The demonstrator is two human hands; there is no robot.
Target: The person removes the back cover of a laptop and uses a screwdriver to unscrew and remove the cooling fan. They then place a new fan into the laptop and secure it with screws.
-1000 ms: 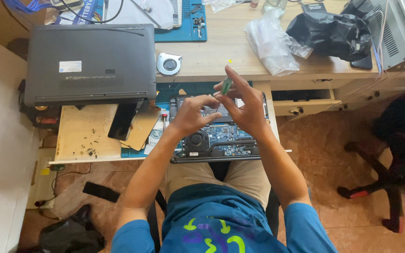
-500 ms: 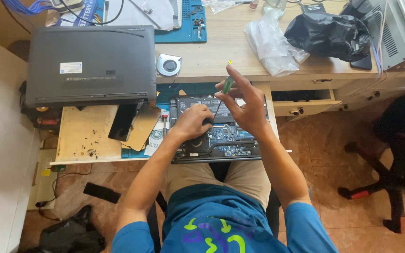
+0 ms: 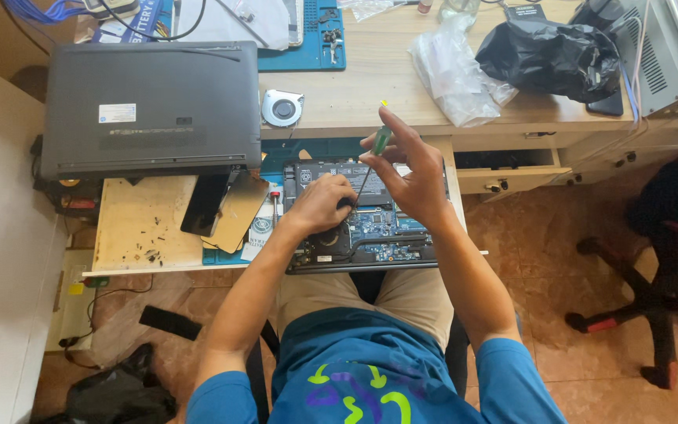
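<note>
The right hand (image 3: 410, 177) pinches a light, stiff green-handled screwdriver (image 3: 372, 161) by its handle, the tip angled down below the grip into the opened laptop (image 3: 370, 232). The left hand (image 3: 319, 206), curled, presses beside the tip on fragile circuitry; it grips nothing visible.

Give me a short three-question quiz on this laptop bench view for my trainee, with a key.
1. True or false: the right hand holds the green-handled screwdriver with its tip pointing down at the opened laptop base with exposed circuit board.
2. Where does the left hand rest? A) on the closed dark grey laptop B) on the opened laptop base C) on the crumpled black plastic bag
3. Fill in: the small round cooling fan lies on the wooden desk, just to the ____ of the closed dark grey laptop in the picture.

Key: 1 true; 2 B; 3 right.
</note>
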